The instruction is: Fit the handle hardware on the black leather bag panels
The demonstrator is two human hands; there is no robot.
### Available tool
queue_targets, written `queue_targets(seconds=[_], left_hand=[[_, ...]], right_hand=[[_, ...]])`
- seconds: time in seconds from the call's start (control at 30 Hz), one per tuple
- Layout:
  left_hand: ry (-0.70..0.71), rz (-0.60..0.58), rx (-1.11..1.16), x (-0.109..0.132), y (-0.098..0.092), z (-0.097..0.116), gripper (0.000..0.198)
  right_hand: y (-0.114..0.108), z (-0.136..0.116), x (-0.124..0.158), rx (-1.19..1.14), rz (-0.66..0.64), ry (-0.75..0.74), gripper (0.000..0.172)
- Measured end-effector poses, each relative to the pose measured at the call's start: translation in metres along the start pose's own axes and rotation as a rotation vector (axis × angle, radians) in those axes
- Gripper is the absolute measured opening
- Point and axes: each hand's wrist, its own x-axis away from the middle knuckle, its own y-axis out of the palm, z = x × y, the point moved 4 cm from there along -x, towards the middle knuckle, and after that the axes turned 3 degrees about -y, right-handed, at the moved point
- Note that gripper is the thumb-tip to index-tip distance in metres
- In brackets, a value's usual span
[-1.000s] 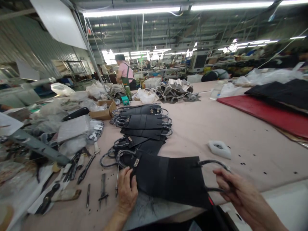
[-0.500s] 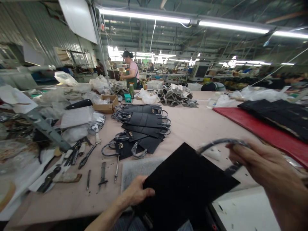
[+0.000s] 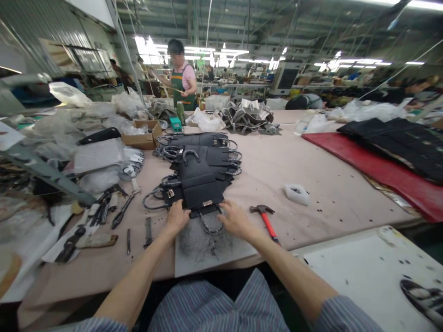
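A black leather bag piece (image 3: 201, 188) with a metal clasp and curved handles lies on top of a row of similar black pieces (image 3: 204, 150) on the pink table (image 3: 311, 175). My left hand (image 3: 177, 216) presses on its near left corner. My right hand (image 3: 234, 218) rests on its near right corner, fingers spread. One handle loop (image 3: 209, 226) hangs over a grey scuffed work pad (image 3: 207, 246) just in front of me.
A red-handled hammer (image 3: 266, 220) lies right of my right hand. Pliers, awls and cutters (image 3: 114, 216) are scattered to the left beside plastic bags and a cardboard box (image 3: 141, 136). A red sheet with black material (image 3: 380, 157) lies at right. A person in an apron (image 3: 182, 78) stands far back.
The black piece was held up in both hands, by its handle on the right; now it lies flat on the stack with both hands on its near edge. The hammer has come into view.
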Motion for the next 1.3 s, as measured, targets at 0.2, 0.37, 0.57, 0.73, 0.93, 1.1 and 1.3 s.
queue_targets(seconds=[0.2,0.37,0.57,0.73,0.93,1.1,1.3], left_hand=[[0.559,0.046,-0.118,0.067,0.042,-0.003,0.039],[0.566,0.075,-0.045,0.091,0.046,0.000,0.030],[0.558,0.088,-0.027,0.125,0.040,-0.009,0.030],[0.532,0.089,-0.054,0.144,0.042,-0.005,0.032],[0.521,0.062,-0.008,0.149,0.033,0.001,0.031],[0.358,0.236,0.000,0.132,-0.007,-0.028,0.025],[-0.264,0.161,-0.355,0.083,-0.079,-0.099,0.026]], right_hand=[[0.071,0.019,0.081,0.238,-0.100,-0.069,0.034],[0.069,0.003,0.078,0.174,-0.074,-0.120,0.011],[0.077,-0.017,0.117,0.010,0.065,-0.135,0.012],[0.070,-0.014,0.131,-0.060,0.094,-0.181,0.011],[0.067,-0.010,0.132,0.073,0.069,-0.244,0.022],[0.065,0.003,0.128,0.084,0.057,-0.278,0.027],[0.055,0.024,0.108,0.151,0.155,-0.185,0.028]])
